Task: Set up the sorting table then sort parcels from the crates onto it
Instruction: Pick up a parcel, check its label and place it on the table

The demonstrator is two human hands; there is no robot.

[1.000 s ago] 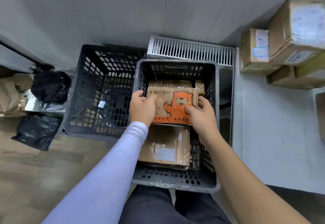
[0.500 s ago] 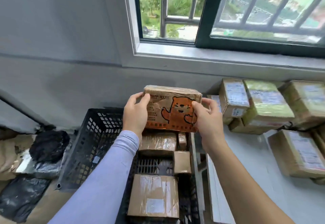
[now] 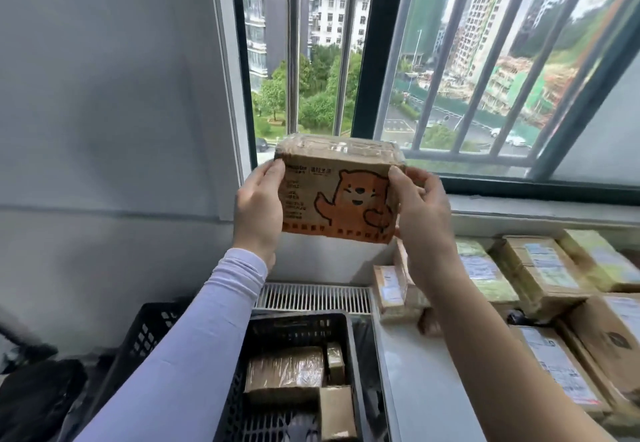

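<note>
Both hands, left hand and right hand, grip the bear-printed parcel by its ends mid-frame; lower it level onto the table (bare patch lower centre-right), beside the sorted parcels.

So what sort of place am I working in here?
Probably a makeshift parcel-sorting spot in an upper-floor room, not a warehouse. Labelled cardboard parcels crowd a white table beneath a barred window facing tower blocks, a black crate holds more, and both hands grip a bear-printed parcel.
</note>
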